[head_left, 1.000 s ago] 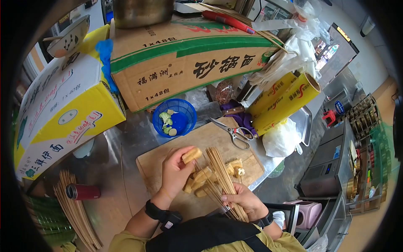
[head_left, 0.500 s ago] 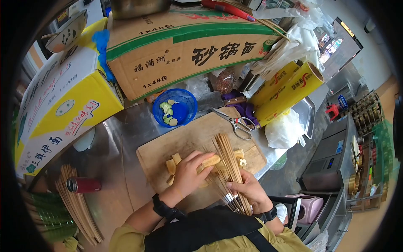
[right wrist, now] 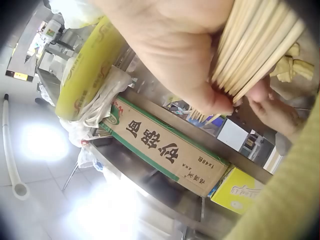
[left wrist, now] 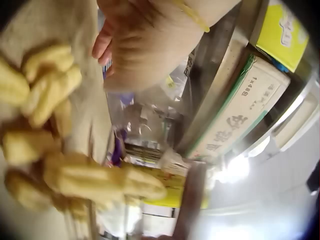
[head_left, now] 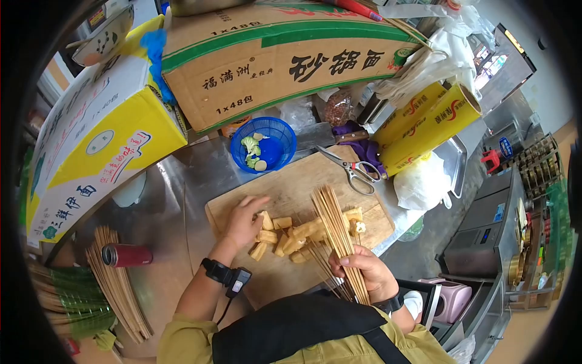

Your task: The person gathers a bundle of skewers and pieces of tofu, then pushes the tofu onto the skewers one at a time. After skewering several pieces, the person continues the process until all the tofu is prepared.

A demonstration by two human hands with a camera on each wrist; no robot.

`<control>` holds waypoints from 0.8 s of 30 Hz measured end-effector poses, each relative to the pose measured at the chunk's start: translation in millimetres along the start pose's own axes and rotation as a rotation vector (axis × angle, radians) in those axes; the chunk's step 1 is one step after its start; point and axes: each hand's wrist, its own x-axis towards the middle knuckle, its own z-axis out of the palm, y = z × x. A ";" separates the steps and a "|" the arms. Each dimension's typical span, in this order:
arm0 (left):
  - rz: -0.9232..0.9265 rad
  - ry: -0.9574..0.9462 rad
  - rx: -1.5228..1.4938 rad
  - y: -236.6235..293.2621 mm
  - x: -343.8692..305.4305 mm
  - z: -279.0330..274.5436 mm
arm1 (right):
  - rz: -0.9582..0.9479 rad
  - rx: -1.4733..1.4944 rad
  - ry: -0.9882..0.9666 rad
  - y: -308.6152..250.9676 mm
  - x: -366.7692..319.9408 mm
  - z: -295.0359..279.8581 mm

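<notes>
At the far left, on the steel counter (head_left: 173,200), we see a loose heap of bamboo sticks (head_left: 115,297) with a red can (head_left: 127,255) at its upper end. Next comes the left hand (head_left: 242,221). It lies low over the wooden cutting board (head_left: 291,182), fingers loosely spread and holding nothing, with the fingertips at the edge of the fried tofu pieces (head_left: 285,233). The left wrist view is blurred, so we cannot say for sure whether a fingertip already touches a piece.

The pieces lie scattered in the middle of the board, some of them under the fanned tips of the bundle of bamboo skewers (head_left: 336,230). The right hand (head_left: 364,273) grips this bundle near its lower end, fingers and thumb curled tightly around it. Further right, scissors (head_left: 354,173) lie on the board, and beyond them are two yellow film rolls (head_left: 424,121).

In our judgement, the step in hand is to pick up one piece. We think it is best to take a single piece from the near edge of the pile and pinch it lightly by its narrow sides, because the tofu looks soft and could be crushed. The right hand should hold the bundle steady, with the sharp tips pointing away from the left fingers.
</notes>
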 end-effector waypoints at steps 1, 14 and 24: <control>0.063 -0.072 0.102 -8.6 0.2 0.8 | 0.008 -0.030 0.036 -1.3 1.7 0.9; -0.131 -0.344 0.203 -22.5 9.0 -10.1 | 0.018 -0.150 0.050 0.9 0.6 1.6; -0.135 0.014 -0.969 52.1 1.3 -4.8 | 0.022 -0.272 0.068 2.3 0.8 14.2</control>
